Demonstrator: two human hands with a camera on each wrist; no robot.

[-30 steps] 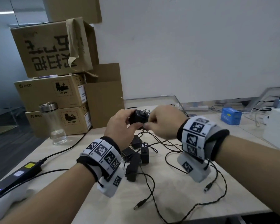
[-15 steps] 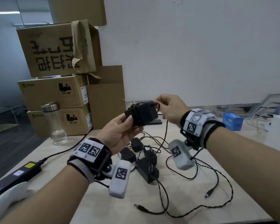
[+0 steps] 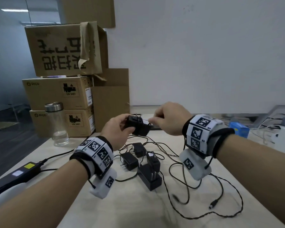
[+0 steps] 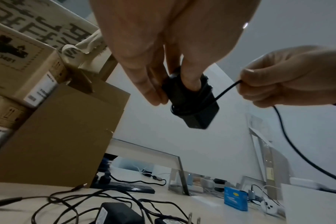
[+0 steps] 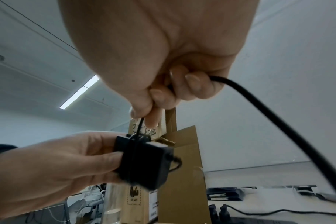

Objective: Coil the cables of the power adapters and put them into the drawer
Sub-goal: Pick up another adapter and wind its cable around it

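My left hand grips a black power adapter above the table, with thumb and fingers round its body. Turns of its thin black cable lie wound round the block. My right hand pinches that cable just right of the adapter, between thumb and forefinger; the rest of the cable trails down from the fist. Several more black adapters lie on the table under my hands in a tangle of loose cables. No drawer shows in any view.
Stacked cardboard boxes stand at the back left, with a clear bottle in front of them. A black power brick lies at the left edge. A blue box and white devices sit at the right. A power strip lies near the wall.
Both hands have dropped a little and the left hand has turned the adapter. The right hand has carried the cable round the block to a spot close beside it.
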